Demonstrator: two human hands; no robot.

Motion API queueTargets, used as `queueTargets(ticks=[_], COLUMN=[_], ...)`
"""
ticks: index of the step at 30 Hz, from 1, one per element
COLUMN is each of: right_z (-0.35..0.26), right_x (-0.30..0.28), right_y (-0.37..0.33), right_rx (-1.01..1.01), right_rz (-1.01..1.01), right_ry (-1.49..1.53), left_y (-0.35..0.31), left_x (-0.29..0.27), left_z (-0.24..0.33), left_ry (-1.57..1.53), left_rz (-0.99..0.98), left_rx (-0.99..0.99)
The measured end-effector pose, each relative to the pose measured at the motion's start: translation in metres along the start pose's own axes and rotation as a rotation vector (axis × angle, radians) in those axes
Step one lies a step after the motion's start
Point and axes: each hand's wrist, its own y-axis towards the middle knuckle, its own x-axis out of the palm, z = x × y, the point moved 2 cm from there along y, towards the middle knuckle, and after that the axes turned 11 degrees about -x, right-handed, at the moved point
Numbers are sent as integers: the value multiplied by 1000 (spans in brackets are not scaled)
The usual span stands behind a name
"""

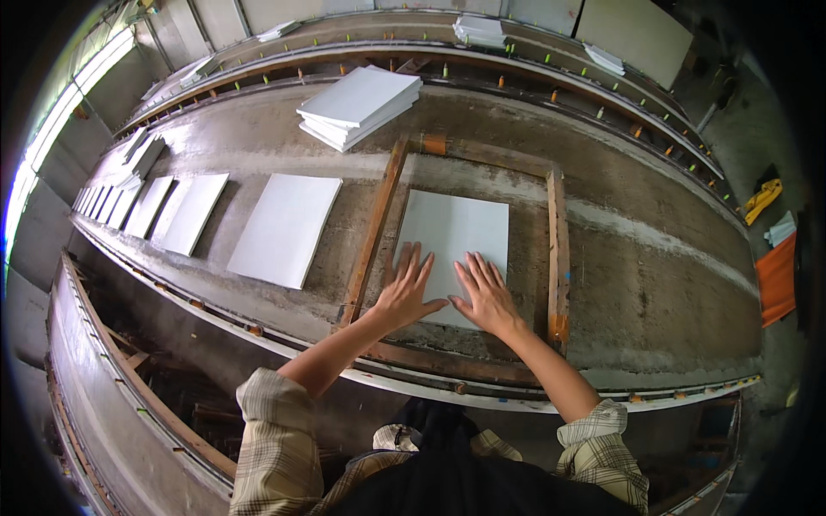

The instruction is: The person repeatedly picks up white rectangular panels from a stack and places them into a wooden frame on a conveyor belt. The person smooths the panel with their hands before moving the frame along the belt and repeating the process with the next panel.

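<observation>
Both palms rest flat on a white rectangular sheet (456,228), or a thin stack of sheets; its thickness I cannot tell. It lies inside a wooden frame (557,258) with an orange-brown patch at its far left corner. My left hand (403,292), fingers spread, covers the sheet's near left edge. My right hand (486,297) lies on its near right part, fingers also spread. The two thumbs almost meet over the sheet. Neither hand grips anything.
The frame sits on a long, stained table (654,284). Left of it lies another white sheet (286,228), then a row of more sheets. Beyond stands a stack of white sheets (361,103). Further tables (533,73) run behind, and an orange cloth (776,279) hangs at the right.
</observation>
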Motion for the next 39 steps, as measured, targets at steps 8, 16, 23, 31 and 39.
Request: queueTargets(ticks=[8, 16, 23, 31, 39], right_z=[35, 68, 128, 196, 255], right_x=[-68, -74, -130, -194, -188], right_y=[-80, -86, -142, -256, -357], right_rx=[724, 752, 786, 965, 856], right_rz=[-83, 11, 49, -49, -3], right_ry=[-77, 150, 255, 265, 208], left_y=[-37, -14, 22, 43, 56], left_x=[-43, -77, -94, 2, 63], left_z=[-80, -79, 17, 150, 231], left_ry=[-415, -633, -730, -751, -654], left_rz=[179, 73, 21, -98, 6], left_rx=[-344, -313, -153, -214, -59])
